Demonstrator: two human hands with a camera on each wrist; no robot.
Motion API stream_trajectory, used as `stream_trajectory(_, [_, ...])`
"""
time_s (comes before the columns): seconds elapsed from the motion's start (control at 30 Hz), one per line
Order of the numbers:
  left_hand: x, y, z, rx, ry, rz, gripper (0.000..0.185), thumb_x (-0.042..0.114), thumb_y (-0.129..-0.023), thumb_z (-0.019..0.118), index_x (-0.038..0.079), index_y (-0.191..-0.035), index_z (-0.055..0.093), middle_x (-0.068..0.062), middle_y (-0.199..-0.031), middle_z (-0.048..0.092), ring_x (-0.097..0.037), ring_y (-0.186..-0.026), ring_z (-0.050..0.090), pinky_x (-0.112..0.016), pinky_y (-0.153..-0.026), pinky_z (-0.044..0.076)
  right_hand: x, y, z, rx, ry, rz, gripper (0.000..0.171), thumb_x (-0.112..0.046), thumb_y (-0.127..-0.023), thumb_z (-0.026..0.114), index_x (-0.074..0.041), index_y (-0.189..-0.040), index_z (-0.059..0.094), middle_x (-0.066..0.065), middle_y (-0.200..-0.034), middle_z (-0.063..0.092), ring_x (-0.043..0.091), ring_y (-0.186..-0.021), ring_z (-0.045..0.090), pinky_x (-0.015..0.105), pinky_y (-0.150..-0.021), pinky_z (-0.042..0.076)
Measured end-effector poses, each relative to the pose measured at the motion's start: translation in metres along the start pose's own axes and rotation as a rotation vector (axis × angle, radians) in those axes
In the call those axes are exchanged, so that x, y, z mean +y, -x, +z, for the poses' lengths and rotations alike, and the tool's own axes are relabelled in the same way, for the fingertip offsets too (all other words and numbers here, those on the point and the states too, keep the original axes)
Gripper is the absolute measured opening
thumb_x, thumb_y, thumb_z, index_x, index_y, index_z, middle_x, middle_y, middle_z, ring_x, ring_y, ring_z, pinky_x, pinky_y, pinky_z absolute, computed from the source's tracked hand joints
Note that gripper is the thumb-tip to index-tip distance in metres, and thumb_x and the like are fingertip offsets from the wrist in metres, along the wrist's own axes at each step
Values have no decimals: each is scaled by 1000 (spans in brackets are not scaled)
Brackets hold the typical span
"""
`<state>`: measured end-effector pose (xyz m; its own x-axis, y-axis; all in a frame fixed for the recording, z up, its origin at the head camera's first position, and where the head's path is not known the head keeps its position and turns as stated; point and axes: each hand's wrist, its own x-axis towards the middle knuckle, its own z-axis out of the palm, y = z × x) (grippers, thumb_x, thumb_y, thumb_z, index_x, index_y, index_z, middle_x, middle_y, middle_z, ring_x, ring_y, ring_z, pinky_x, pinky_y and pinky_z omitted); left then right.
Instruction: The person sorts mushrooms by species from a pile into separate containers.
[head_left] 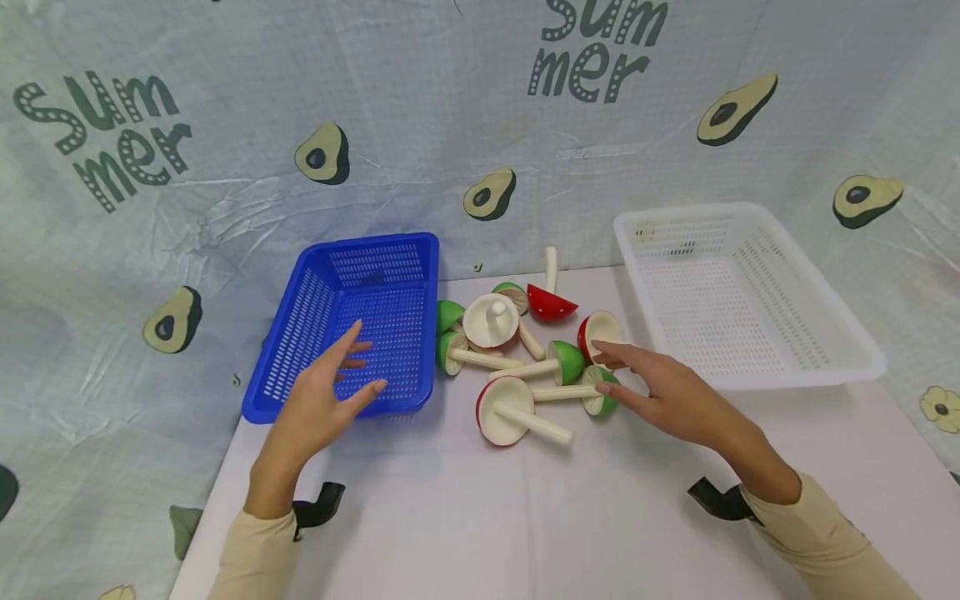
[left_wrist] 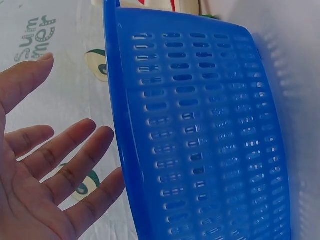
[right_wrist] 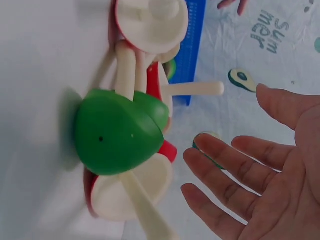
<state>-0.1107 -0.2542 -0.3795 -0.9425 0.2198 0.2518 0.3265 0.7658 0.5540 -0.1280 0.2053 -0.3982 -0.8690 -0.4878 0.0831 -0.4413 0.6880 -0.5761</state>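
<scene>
Your white table carries a blue perforated plastic basket just beside your left fingers, a loose heap of red-capped and green-capped toy mushrooms between those and your right fingers, and a white perforated plastic basket beyond the latter.

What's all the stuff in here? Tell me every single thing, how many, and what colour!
Green-capped mushrooms: about five (they overlap), green and cream, between the baskets
Red-capped mushrooms: about four, red and cream, same pile
Blue basket: one, blue, left of the pile
White basket: one, white, right of the pile
Table: one, white, under everything
Backdrop: one, pale grey with avocados, flowers and "summer" printed on it, behind the table
Black straps: two, black, at the wrists
Sleeves: two, beige, on the forearms
Left hand: one, by the blue basket
Right hand: one, by the pile's right side
</scene>
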Motion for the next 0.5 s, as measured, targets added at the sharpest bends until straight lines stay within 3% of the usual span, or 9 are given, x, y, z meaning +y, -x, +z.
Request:
stream_trajectory(0.23, [-14,1,-10,14,69,-42,85,17,-94,75,16,-163,25,-18,-139,60,-37,-117,65,-58,-96,52,-2,-3,9,-11,-174,-50,55,-31,-98,68,-10,-147,51,0,-124,69,15,-110,68,48,-93,55])
stream_trajectory(0.37, [-25,-1,-18,42,80,-49,84,17,-95,73,18,-163,24,-18,-140,59,-38,-117,64,-57,-94,53,-2,-5,13,-35,-235,-61,52,-25,-98,70,-6,-144,55,0,-120,70,8,-102,68,38,-91,57])
stream_trajectory(0.5, [-37,-4,-28,69,71,-77,83,21,-96,72,20,-163,23,-16,-142,58,-36,-119,63,-53,-94,52,-4,-7,17,-57,-291,-66,49,-22,-97,71,-5,-141,57,2,-118,71,8,-100,68,33,-90,57])
